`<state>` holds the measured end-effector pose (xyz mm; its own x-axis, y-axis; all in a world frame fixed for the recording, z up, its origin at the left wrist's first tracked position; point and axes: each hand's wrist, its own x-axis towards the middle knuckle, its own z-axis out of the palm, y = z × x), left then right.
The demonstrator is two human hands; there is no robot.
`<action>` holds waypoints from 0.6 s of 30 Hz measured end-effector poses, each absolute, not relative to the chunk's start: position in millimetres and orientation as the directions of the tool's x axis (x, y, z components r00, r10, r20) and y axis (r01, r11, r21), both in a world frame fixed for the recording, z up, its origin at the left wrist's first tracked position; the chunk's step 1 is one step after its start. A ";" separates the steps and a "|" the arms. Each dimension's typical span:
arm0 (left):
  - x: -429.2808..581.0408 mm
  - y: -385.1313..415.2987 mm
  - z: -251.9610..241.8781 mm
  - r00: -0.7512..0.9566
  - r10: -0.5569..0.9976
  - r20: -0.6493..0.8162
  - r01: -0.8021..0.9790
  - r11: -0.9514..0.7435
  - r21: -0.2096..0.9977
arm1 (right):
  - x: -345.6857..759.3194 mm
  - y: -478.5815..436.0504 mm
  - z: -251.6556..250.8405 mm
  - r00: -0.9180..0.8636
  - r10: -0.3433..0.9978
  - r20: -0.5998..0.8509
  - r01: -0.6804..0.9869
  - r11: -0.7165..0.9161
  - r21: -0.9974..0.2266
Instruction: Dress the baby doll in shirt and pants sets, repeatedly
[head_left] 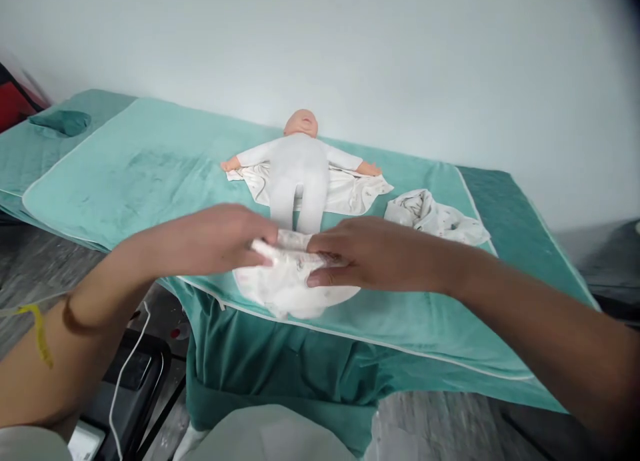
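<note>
A baby doll (301, 155) in white lies on its back on the green table, arms spread, legs toward me. Spread out beneath it is a white printed baby garment (345, 186). My left hand (225, 241) pinches the upper left edge of a bunched white baby garment (295, 291) with faint print; its exact cut cannot be made out. On the same garment's right side, my right hand (370, 254) grips the fabric between thumb and fingers. The doll's lower legs end at the gathered cloth, and their feet are hidden.
A crumpled printed cloth (435, 217) lies to the right of the doll. The green-covered table (125, 161) has a face hole (60, 122) at its left end and backs onto a white wall (320, 41). A white cable (125, 374) hangs at lower left above a black case (135, 381).
</note>
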<state>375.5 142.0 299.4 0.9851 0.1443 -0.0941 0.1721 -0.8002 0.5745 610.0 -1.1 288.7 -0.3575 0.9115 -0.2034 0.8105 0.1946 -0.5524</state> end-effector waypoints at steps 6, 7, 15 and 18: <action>385.6 130.7 321.3 0.831 0.388 0.399 0.060 -0.776 0.628 | 593.3 15.9 332.9 -0.225 0.971 0.080 0.566 0.197 -0.800; 384.8 130.3 322.1 0.848 0.388 0.362 0.039 -0.726 0.687 | 590.3 16.5 336.2 -0.178 0.974 0.144 0.522 0.217 -0.825; 361.4 143.0 311.9 0.872 0.431 0.234 0.040 -0.539 0.841 | 589.1 15.2 335.7 -0.340 0.880 0.330 0.663 0.474 -0.579; 355.0 151.6 299.9 0.810 0.416 0.414 0.121 -0.809 0.576 | 606.4 16.1 328.8 -0.309 0.901 0.305 0.756 0.427 -0.496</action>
<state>355.0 151.6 299.9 0.8097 0.4158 0.4142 0.1205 -0.8085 0.5760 606.4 16.1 328.8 -0.3085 0.9009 0.3051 0.7562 0.4269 -0.4959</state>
